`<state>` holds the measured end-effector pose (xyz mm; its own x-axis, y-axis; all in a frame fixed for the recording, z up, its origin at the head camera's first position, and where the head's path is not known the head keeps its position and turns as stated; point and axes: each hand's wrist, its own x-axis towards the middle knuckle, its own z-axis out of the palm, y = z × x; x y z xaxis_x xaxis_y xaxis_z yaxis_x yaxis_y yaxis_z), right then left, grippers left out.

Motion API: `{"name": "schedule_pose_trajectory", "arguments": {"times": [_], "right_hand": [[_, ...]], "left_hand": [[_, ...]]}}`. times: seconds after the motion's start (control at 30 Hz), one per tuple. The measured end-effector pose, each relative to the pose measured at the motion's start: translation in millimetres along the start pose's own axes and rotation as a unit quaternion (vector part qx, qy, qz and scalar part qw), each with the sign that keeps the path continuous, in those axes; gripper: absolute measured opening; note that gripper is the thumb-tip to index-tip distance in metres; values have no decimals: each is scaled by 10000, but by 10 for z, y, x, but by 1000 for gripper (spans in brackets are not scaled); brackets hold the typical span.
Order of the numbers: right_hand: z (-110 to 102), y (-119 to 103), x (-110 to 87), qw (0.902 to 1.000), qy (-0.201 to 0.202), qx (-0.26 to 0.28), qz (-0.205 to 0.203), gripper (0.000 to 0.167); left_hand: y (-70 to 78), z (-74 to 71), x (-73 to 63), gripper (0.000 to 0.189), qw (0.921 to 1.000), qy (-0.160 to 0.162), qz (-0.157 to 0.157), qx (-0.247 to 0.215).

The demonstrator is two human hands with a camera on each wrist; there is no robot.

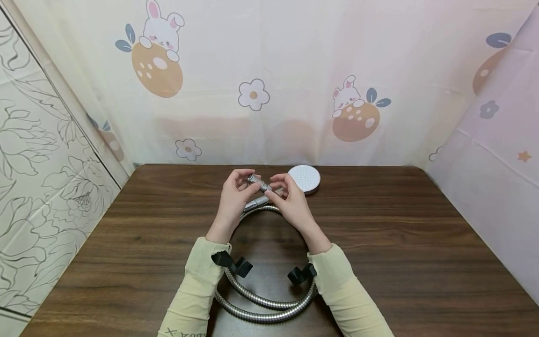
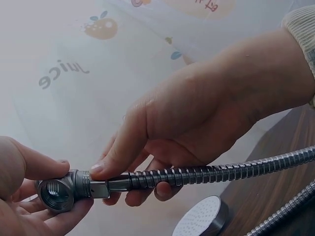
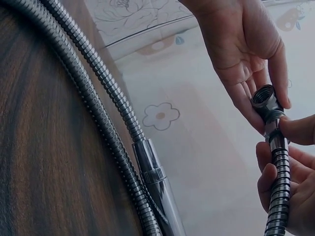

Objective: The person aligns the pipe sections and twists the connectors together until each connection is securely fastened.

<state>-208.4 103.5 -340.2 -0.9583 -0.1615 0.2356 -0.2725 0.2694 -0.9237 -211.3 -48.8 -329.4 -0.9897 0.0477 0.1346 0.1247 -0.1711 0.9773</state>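
My left hand point(image 1: 236, 196) pinches a chrome pipe fitting point(image 2: 56, 194) between thumb and fingers. A threaded round opening in the fitting faces the camera in the left wrist view. My right hand point(image 1: 292, 201) grips the end of a ribbed metal shower hose point(image 2: 221, 172), its thumb on the hose's end nut point(image 2: 100, 189). Nut and fitting meet in line, the fitting's outer thread showing beside the nut. Just beyond my hands, a shower head point(image 1: 304, 179) with a white face lies on the table, its chrome handle point(image 3: 165, 196) joined to the hose's other end.
The hose loops point(image 1: 265, 318) on the dark wooden table point(image 1: 400, 243) beneath my forearms. A patterned curtain point(image 1: 252, 56) hangs behind the table's far edge, and more cloth covers both sides. Black wrist mounts point(image 1: 242, 267) stick out from the sleeves above the hose.
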Motion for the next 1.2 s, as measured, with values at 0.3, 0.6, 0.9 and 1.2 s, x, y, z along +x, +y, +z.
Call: {"name": "schedule_pose_trajectory", "arguments": {"times": [0.3,0.6,0.9,1.2], "right_hand": [[-45,-14,-16,9964,-261,782,175,29],[-73,-4,-4,9899,-616,1038,747,31],[-90,4,22,9877,-934,743,1008,30],[-118,21,26,9865,-1112,706,977,29]], "left_hand": [[25,-4,-4,29,9997,-219,127,74],[20,-12,-6,29,9997,-224,71,75],[-17,-20,5,27,9993,-325,170,64],[-15,-1,2,25,9978,-407,443,270]]}}
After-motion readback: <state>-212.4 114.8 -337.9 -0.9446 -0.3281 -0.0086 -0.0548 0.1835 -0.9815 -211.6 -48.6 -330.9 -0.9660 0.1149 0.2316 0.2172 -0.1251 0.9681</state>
